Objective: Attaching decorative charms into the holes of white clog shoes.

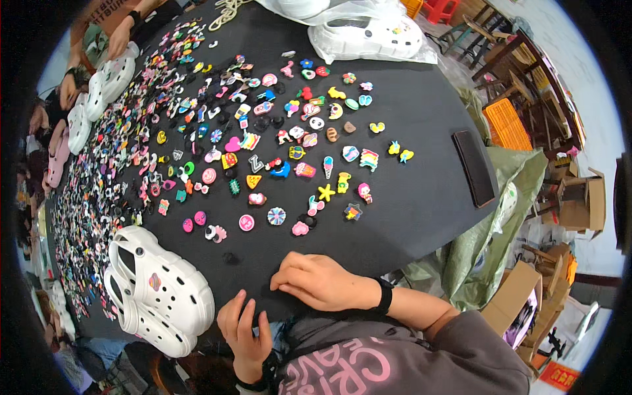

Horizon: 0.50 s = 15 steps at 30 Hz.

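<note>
My right hand (320, 280) lies flat, palm down, on the black table (421, 210) near its front edge, holding nothing; a black band circles that wrist. My left hand (245, 332) hovers at the table's near edge, fingers loosely spread and empty. A pair of white clogs (161, 289) lies just left of my left hand, one bearing a small coloured charm (155, 282). Many small colourful shoe charms (276, 145) are scattered over the table beyond both hands; the nearest are a pink one (300, 228) and a small dark one (230, 259).
A dark flat phone-like slab (474, 168) lies at the table's right edge. More white clogs in clear bags (368, 36) sit at the far side. Other people's hands (120, 36) handle white clogs (112, 79) at the far left. Green sacks, cardboard boxes and wooden chairs stand right.
</note>
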Tool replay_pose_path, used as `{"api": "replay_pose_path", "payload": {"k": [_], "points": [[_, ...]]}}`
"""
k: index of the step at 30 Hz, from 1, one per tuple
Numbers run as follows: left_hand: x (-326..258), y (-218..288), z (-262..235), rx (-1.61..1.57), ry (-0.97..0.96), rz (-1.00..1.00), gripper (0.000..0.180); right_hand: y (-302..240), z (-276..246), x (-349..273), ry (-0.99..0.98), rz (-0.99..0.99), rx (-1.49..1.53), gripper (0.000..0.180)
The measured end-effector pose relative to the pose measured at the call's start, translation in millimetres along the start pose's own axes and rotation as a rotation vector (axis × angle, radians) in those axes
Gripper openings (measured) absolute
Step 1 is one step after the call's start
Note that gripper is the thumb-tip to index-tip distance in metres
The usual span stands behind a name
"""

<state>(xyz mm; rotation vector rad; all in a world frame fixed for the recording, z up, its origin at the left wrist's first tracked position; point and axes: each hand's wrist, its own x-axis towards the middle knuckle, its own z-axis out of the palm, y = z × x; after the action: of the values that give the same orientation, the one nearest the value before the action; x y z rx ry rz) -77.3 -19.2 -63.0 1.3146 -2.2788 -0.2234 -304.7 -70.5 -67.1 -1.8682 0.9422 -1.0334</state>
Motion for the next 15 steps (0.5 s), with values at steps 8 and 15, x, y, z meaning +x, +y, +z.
{"api": "replay_pose_path", "payload": {"k": [8,15], "points": [[49.4,14.2,38.3,-0.391,0.068,-0.016,0.043,8.0,7.2,-4.5,0.007,-0.073,-0.065,0.011],[41.7,4.6,38.4,-0.592,0.084,-0.062,0.042,4.9,4.5,-6.3,-0.007,-0.121,-0.025,0.011]]}}
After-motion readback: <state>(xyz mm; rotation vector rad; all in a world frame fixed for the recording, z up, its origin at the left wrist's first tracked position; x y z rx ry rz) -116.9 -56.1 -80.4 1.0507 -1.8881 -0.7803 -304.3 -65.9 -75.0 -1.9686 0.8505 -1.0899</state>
